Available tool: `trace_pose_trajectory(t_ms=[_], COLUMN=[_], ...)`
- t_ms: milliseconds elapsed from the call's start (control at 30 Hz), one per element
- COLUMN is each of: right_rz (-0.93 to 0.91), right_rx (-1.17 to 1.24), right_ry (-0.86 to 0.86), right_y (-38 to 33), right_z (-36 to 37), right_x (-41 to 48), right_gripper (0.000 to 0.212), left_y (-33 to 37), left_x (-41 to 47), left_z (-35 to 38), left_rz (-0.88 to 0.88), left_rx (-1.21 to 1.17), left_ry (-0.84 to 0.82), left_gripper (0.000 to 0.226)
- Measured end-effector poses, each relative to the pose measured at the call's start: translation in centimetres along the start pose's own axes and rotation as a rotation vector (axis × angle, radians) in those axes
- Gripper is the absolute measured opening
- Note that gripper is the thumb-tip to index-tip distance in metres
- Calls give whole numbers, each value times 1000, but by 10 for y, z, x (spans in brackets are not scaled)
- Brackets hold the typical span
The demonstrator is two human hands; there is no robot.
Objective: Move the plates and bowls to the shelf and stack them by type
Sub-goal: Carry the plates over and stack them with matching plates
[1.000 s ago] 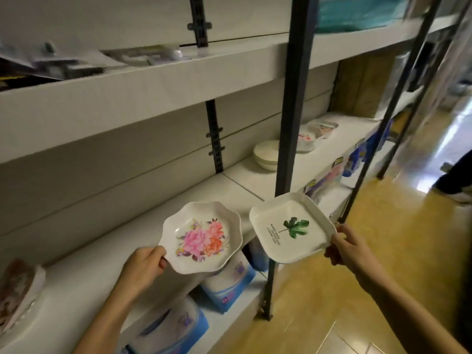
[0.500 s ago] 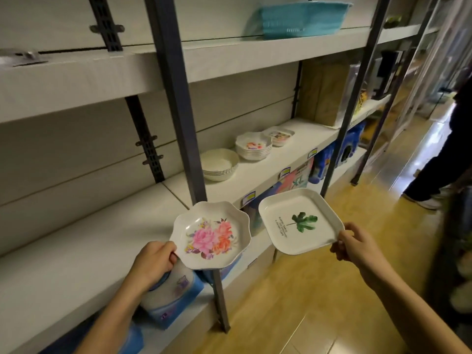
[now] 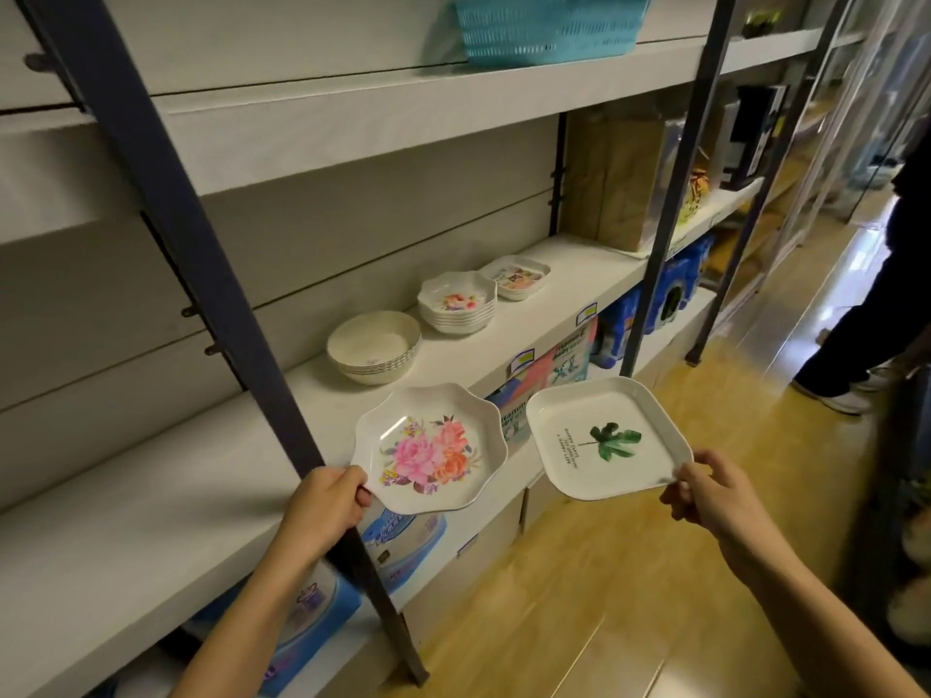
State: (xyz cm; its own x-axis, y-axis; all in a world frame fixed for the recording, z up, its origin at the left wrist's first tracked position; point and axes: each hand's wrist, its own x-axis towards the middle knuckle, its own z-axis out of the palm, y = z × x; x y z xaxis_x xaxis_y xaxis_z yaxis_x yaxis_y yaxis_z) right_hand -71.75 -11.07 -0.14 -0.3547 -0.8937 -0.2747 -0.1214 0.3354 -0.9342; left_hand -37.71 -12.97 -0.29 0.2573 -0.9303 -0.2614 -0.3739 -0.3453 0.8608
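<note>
At seven o'clock the left hand gripped the rim of the scalloped floral plate at the front edge of the shelf. At four o'clock the right hand pinched a corner of the square leaf plate, out over the floor. Each plate would best travel level to its like. These stood toward twelve o'clock, past the bowl stack: the floral stack, then the square-plate stack. Half a second earlier, the stacks had sat farther off; both grips matched.
</note>
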Motion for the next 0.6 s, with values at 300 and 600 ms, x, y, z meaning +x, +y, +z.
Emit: trace_pose_trajectory(t_ms=[300,600], right_rz=[-27,-26], right_rx=[-45,-36], right_ry=[-101,-192], right_y=[-46,-67], right_z=[11,12], right_x=[111,206], right_gripper=[13,17], left_y=[37,66], left_x=[72,128], left_z=[30,51], left_rz=[-17,-73], left_rx=[25,-4], left_ry=[115,225], left_gripper=[37,36])
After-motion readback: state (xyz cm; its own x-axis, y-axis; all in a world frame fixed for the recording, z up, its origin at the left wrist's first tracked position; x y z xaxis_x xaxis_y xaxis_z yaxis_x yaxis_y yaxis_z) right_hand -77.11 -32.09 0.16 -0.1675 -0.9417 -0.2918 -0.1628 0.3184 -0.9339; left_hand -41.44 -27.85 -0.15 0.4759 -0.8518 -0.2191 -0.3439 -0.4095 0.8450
